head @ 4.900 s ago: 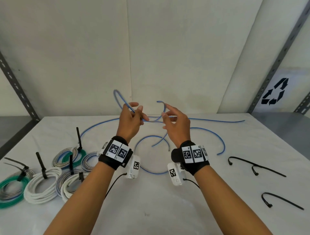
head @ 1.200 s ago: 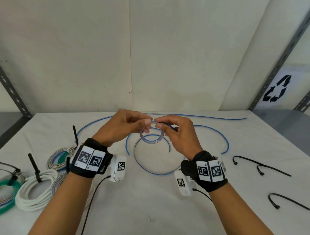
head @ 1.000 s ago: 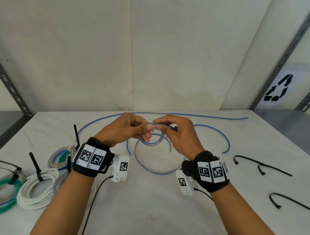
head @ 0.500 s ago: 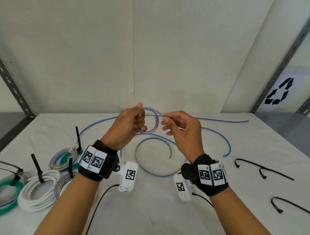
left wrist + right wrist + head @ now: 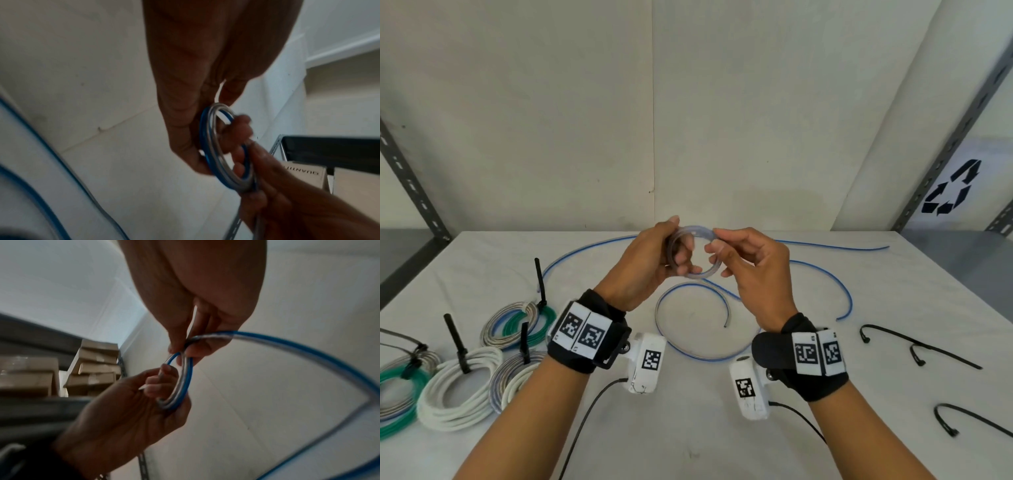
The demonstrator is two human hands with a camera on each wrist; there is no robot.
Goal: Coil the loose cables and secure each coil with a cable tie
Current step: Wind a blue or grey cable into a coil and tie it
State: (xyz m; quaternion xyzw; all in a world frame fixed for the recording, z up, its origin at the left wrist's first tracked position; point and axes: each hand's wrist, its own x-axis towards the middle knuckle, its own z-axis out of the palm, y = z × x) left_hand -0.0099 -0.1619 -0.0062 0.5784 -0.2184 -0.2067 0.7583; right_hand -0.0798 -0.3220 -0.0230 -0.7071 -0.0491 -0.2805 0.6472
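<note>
Both hands are up above the white table: left hand clenched round a small coil of the blue cable, right hand pinching its top. The coil stands upright, its opening facing the person; beyond it the loose cable runs sideways across the table.

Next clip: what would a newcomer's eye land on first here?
Both hands, raised mid-frame above the table: the left hand grips a small coil of blue cable, the right hand pinches its top. The rest of that cable sprawls behind them. Finished, tied coils lie far left, loose black cable ties far right.
</note>
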